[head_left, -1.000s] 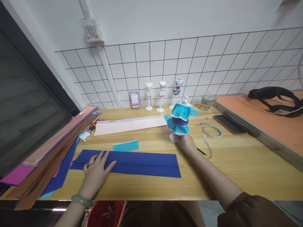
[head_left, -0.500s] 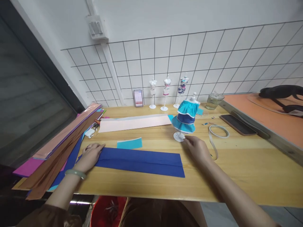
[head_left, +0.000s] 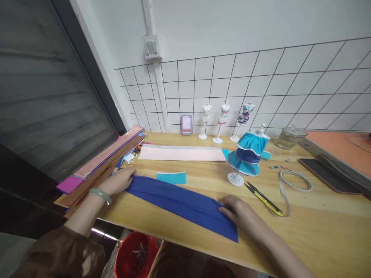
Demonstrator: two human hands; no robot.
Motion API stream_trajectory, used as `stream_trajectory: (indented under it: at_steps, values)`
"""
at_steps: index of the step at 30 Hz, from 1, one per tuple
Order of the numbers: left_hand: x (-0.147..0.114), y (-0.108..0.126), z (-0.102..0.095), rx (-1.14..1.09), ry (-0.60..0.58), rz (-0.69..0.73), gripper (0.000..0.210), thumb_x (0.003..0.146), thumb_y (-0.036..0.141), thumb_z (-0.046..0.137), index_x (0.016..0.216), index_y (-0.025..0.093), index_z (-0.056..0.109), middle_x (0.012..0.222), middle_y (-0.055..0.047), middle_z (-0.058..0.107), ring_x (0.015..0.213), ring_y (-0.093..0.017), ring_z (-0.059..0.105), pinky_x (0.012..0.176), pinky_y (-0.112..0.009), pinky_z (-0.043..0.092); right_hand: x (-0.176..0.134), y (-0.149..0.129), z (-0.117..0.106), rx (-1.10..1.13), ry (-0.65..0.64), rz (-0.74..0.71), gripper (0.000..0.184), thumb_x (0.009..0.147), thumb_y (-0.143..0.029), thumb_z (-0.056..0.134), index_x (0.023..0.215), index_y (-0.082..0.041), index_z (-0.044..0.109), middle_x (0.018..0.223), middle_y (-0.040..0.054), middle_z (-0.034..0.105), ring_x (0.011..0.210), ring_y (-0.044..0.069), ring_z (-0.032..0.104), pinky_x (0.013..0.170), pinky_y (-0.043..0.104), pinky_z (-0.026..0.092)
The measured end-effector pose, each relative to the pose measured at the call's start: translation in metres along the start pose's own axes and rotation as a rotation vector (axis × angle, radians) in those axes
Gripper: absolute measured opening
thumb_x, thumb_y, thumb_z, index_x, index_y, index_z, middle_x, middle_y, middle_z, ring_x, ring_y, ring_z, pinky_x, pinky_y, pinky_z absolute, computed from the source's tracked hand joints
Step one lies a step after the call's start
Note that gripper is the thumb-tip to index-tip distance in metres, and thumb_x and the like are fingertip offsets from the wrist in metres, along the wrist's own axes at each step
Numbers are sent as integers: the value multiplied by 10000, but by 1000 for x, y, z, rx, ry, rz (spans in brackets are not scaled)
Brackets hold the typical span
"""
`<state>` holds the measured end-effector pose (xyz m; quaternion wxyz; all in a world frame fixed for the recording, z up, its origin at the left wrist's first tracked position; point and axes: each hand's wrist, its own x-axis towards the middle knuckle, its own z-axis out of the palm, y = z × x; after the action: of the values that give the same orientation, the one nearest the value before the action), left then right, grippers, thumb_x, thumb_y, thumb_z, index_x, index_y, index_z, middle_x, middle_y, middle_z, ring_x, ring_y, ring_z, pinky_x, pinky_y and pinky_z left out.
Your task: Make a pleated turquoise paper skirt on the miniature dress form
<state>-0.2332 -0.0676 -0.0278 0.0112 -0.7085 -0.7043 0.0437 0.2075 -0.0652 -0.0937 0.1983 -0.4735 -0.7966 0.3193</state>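
Observation:
A long dark blue paper strip (head_left: pixel 182 202) lies slantwise across the front of the wooden table, a crease running along it. My left hand (head_left: pixel 123 180), a green bangle at its wrist, has its fingers closed on the strip's left end. At the right end, my right hand (head_left: pixel 236 210) pinches the upper edge between thumb and fingers. Just behind the strip is a small turquoise paper piece (head_left: pixel 171 178). A miniature dress form (head_left: pixel 247 154) in a tiered turquoise and blue dress stands beyond my right hand. Yellow-and-green scissors (head_left: pixel 265 200) lie beside its base.
A roll of narrow white tape (head_left: pixel 296 180) and a dark phone (head_left: pixel 329 175) lie at the right. Small dress forms (head_left: pixel 222 117) and an upright phone (head_left: pixel 186 124) line the wall. Stacked coloured paper (head_left: pixel 107 154) covers the left side. Below the edge sits a red bin (head_left: pixel 135 251).
My right hand has left the dress form's base and taken the blue strip's right end. That end has swung toward me. The scissors now show, and the view has shifted left.

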Motion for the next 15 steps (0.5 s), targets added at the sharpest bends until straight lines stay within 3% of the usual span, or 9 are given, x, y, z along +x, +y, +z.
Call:
stream_trajectory:
  at_steps: [3, 6, 10, 13, 15]
  values:
    - [10, 2, -29, 21, 66, -17, 191, 723, 161, 429, 808, 210, 592, 843, -64, 649, 914, -274, 574, 830, -405, 377, -6, -1, 3, 95, -16, 37, 235, 841, -395, 509, 704, -211, 560, 712, 22, 615, 667, 182, 558, 625, 297, 406]
    - [40, 13, -58, 24, 155, -24, 185, 719, 172, 455, 813, 199, 611, 864, -75, 652, 955, -284, 564, 882, -435, 359, -4, 1, 12, 228, -16, 86, 257, 824, -434, 520, 712, -206, 555, 646, -3, 589, 605, 153, 536, 567, 267, 402]
    - [95, 49, -88, -4, 341, -4, 269, 782, 150, 439, 979, 176, 620, 1157, -126, 600, 1162, -323, 468, 999, -513, 262, 6, 5, 24, 405, 40, 157, 360, 764, -554, 531, 733, -195, 541, 590, -21, 560, 524, 130, 528, 497, 248, 415]
    - [125, 88, -94, -63, 493, 41, 419, 842, 175, 438, 1258, 161, 487, 1476, -148, 308, 1382, -347, 178, 1081, -551, 107, 15, 8, 31, 483, 100, 233, 425, 733, -626, 503, 735, -201, 512, 516, -41, 526, 397, 109, 484, 396, 236, 386]
    - [133, 116, -85, -326, 543, 185, 457, 833, 148, 473, 1290, 124, 469, 1496, -169, 266, 1402, -360, 106, 1098, -570, 20, 20, 8, 35, 499, 136, 276, 434, 720, -637, 495, 736, -204, 502, 496, -43, 531, 353, 108, 477, 357, 233, 376]
